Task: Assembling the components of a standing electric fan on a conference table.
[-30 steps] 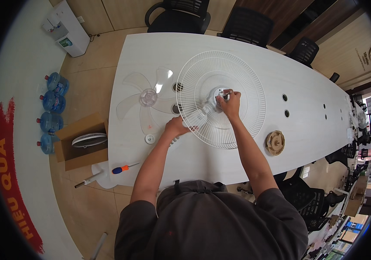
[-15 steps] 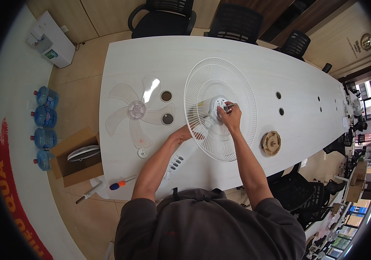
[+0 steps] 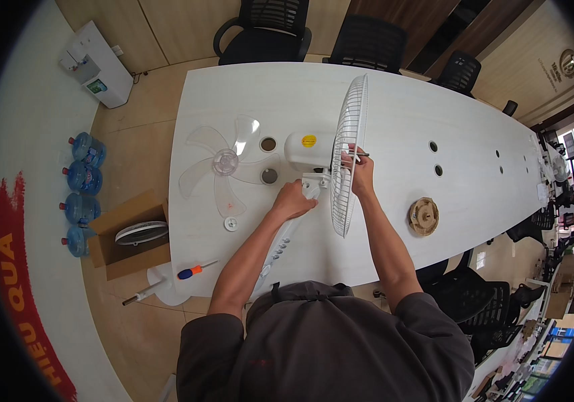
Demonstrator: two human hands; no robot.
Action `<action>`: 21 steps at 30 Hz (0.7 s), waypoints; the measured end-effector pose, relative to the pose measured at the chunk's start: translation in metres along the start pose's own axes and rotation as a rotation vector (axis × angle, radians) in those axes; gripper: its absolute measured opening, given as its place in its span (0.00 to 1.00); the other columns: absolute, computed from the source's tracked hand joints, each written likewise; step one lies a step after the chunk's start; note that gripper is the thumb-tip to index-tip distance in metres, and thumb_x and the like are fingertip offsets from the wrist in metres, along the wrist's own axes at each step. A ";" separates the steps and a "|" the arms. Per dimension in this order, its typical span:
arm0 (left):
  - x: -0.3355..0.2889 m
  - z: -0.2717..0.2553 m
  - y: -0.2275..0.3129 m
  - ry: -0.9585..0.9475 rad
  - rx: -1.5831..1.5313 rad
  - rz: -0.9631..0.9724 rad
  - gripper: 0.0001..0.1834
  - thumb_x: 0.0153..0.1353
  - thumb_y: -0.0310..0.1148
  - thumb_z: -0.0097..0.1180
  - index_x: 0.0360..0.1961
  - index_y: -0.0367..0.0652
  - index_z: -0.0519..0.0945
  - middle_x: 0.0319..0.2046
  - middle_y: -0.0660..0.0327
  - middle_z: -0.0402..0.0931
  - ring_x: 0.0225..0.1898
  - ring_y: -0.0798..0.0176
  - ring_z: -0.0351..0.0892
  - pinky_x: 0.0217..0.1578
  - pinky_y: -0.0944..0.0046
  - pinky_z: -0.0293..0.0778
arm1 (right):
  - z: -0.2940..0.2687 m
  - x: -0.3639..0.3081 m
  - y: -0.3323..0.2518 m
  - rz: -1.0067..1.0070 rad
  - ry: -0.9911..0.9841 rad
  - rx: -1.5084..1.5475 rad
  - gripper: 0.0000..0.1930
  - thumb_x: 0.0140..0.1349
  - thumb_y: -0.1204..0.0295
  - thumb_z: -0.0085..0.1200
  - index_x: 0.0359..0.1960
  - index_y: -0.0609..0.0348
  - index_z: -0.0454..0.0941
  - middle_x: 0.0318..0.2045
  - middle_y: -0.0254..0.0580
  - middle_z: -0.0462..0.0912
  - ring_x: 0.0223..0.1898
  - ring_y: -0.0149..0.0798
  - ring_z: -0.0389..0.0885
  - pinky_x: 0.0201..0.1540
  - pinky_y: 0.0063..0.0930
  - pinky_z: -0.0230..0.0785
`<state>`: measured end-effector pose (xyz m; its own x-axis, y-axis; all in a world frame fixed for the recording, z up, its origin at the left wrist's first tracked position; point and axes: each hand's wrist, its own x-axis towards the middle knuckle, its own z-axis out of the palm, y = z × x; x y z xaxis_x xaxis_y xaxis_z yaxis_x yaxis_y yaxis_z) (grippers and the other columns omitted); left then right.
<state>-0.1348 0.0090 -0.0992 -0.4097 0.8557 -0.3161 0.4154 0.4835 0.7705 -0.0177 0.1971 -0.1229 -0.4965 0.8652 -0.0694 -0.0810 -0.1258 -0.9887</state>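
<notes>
A white fan guard (image 3: pixel 349 201) stands almost edge-on, mounted on the front of the white motor housing (image 3: pixel 299 153) with its yellow sticker. My left hand (image 3: pixel 292 201) is closed around the fan's neck (image 3: pixel 311 185), below the motor. My right hand (image 3: pixel 363 175) reaches into the front of the guard from the right, fingers bent together at its hub beside the protruding metal shaft (image 3: pixel 362 155); what they pinch is hidden. The control stem with grey buttons (image 3: pixel 279 251) runs down from the neck under my left forearm.
Left of the motor lie a clear fan blade (image 3: pixel 225 162) and a small white round cap (image 3: pixel 231 224). A blue-orange screwdriver (image 3: pixel 193 271) is near the table's left edge. A brown round part (image 3: pixel 423 216) sits right. A cardboard box (image 3: pixel 129 261) holds another guard.
The fan head has swung round, so the guard shows edge-on and the motor is visible. My left hand has come from behind the guard onto the neck; my right stays at the hub.
</notes>
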 end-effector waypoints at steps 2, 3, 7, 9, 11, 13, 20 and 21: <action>-0.012 -0.007 0.010 0.033 0.030 -0.008 0.31 0.45 0.38 0.66 0.47 0.26 0.75 0.39 0.42 0.81 0.43 0.44 0.81 0.47 0.54 0.76 | 0.005 -0.007 -0.008 0.024 -0.003 0.117 0.21 0.55 0.75 0.65 0.51 0.65 0.76 0.34 0.33 0.79 0.29 0.26 0.78 0.30 0.21 0.71; -0.017 -0.010 0.015 0.061 0.054 -0.013 0.30 0.46 0.39 0.65 0.45 0.25 0.74 0.38 0.38 0.80 0.43 0.40 0.81 0.46 0.52 0.76 | 0.006 -0.009 -0.009 0.020 -0.002 0.122 0.21 0.55 0.75 0.65 0.51 0.65 0.76 0.34 0.33 0.79 0.29 0.26 0.78 0.30 0.21 0.71; -0.030 -0.014 0.030 0.119 0.055 -0.010 0.28 0.47 0.38 0.63 0.43 0.25 0.74 0.37 0.39 0.80 0.41 0.40 0.81 0.46 0.51 0.77 | 0.009 -0.007 -0.017 0.065 -0.057 0.284 0.20 0.55 0.78 0.64 0.50 0.63 0.76 0.35 0.36 0.81 0.29 0.25 0.79 0.30 0.19 0.72; -0.035 -0.012 0.033 0.145 0.068 -0.059 0.27 0.47 0.37 0.63 0.44 0.25 0.74 0.37 0.39 0.80 0.41 0.39 0.81 0.46 0.50 0.76 | 0.015 -0.012 -0.021 0.066 -0.041 0.298 0.19 0.55 0.78 0.64 0.50 0.62 0.76 0.33 0.35 0.81 0.28 0.25 0.78 0.30 0.18 0.72; -0.038 -0.012 0.036 0.175 0.081 -0.077 0.27 0.47 0.36 0.62 0.44 0.25 0.74 0.37 0.39 0.80 0.42 0.39 0.81 0.46 0.50 0.76 | 0.019 -0.017 -0.028 0.033 -0.049 0.307 0.20 0.55 0.78 0.64 0.51 0.62 0.76 0.31 0.35 0.81 0.27 0.25 0.77 0.30 0.19 0.71; -0.045 -0.010 0.044 0.204 0.088 -0.098 0.27 0.47 0.36 0.62 0.44 0.25 0.73 0.36 0.39 0.80 0.42 0.39 0.81 0.46 0.50 0.76 | 0.019 -0.019 -0.028 0.031 -0.070 0.323 0.20 0.55 0.78 0.64 0.51 0.62 0.76 0.31 0.35 0.81 0.27 0.25 0.76 0.29 0.19 0.71; -0.059 -0.006 0.064 0.260 0.264 -0.107 0.25 0.49 0.34 0.59 0.44 0.23 0.73 0.36 0.38 0.80 0.39 0.39 0.82 0.43 0.50 0.78 | 0.011 -0.012 0.002 0.133 -0.154 0.597 0.17 0.63 0.79 0.56 0.53 0.62 0.72 0.31 0.32 0.78 0.22 0.21 0.71 0.25 0.16 0.69; -0.061 -0.007 0.064 0.264 0.283 -0.114 0.25 0.49 0.34 0.59 0.44 0.23 0.73 0.36 0.38 0.80 0.39 0.39 0.83 0.43 0.50 0.78 | 0.015 -0.015 -0.001 0.154 -0.193 0.653 0.15 0.63 0.79 0.55 0.52 0.62 0.72 0.32 0.33 0.78 0.22 0.22 0.71 0.25 0.16 0.70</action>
<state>-0.0887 -0.0134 -0.0271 -0.6450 0.7350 -0.2094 0.5478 0.6356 0.5440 -0.0228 0.1773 -0.1185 -0.6840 0.7200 -0.1173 -0.4704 -0.5582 -0.6835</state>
